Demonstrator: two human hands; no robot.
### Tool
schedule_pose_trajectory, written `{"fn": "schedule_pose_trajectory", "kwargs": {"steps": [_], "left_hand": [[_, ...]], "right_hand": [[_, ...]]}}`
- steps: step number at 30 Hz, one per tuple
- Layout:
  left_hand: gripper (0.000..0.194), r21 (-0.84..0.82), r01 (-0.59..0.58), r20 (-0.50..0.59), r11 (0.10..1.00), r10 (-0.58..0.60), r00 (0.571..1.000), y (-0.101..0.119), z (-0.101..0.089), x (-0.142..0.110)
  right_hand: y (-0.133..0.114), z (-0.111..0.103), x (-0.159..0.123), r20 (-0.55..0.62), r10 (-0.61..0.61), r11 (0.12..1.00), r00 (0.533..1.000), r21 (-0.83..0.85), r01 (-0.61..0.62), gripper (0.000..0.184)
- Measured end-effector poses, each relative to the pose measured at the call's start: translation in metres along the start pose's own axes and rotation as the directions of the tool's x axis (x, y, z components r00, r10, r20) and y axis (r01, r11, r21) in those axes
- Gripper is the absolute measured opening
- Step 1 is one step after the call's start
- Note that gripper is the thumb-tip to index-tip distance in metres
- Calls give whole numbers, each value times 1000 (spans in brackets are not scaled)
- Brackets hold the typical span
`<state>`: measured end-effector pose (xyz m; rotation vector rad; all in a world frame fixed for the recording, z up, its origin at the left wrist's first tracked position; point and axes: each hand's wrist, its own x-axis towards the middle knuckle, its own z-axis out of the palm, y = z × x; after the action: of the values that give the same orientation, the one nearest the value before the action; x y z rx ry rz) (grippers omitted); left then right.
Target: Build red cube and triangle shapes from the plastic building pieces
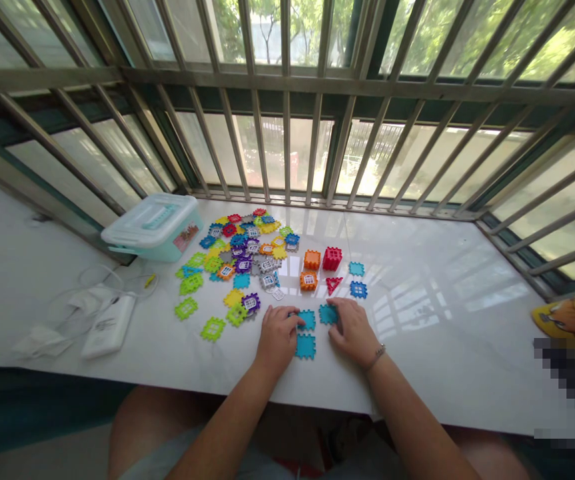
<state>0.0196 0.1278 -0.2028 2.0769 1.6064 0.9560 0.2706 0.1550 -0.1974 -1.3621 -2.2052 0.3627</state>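
My left hand (pixel 278 333) has its fingers curled at the left edge of a light-blue toothed building tile (pixel 308 320), which lies flat on the table. A second light-blue tile (pixel 306 347) lies just below, close against it. My right hand (pixel 353 331), with a bracelet at its wrist, grips another light-blue tile (pixel 326 314) between thumb and fingers. A small gap separates this tile from the one at my left hand. Beyond my hands stand two orange stacks (pixel 312 259) and a red stack (pixel 332 259), with a red triangle piece (pixel 334 286) in front.
A heap of coloured toothed tiles (pixel 242 265) spreads at the left. Behind it sits a lidded plastic box (pixel 152 227). A white power strip (pixel 109 327) with cables lies at far left. Two blue pieces (pixel 358 289) rest at right. Window bars (pixel 287 147) line the table's back.
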Motion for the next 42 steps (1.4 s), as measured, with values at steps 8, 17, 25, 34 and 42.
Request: {"fn": "schedule_pose_trajectory", "kwargs": {"steps": [8, 17, 25, 34, 42], "left_hand": [[19, 76, -15, -24, 997, 17, 1000, 2, 3, -1], [17, 38, 8, -66, 999, -6, 998, -1, 5, -1], [26, 17, -7, -34, 1000, 8, 999, 0, 3, 0], [25, 11, -2, -23, 1000, 2, 1000, 2, 1, 1], [24, 4, 5, -45, 1000, -5, 999, 1, 3, 0]], "right_hand": [[2, 2, 1, -15, 22, 1000, 1000, -1, -22, 63], [0, 0, 1, -12, 25, 1000, 1000, 15, -25, 61], [-3, -2, 2, 0, 16, 1000, 1000, 5, -16, 58], [-3, 0, 1, -18, 12, 1000, 1000, -4, -12, 56], [0, 8, 1, -138, 71, 990, 988, -109, -87, 59]]}}
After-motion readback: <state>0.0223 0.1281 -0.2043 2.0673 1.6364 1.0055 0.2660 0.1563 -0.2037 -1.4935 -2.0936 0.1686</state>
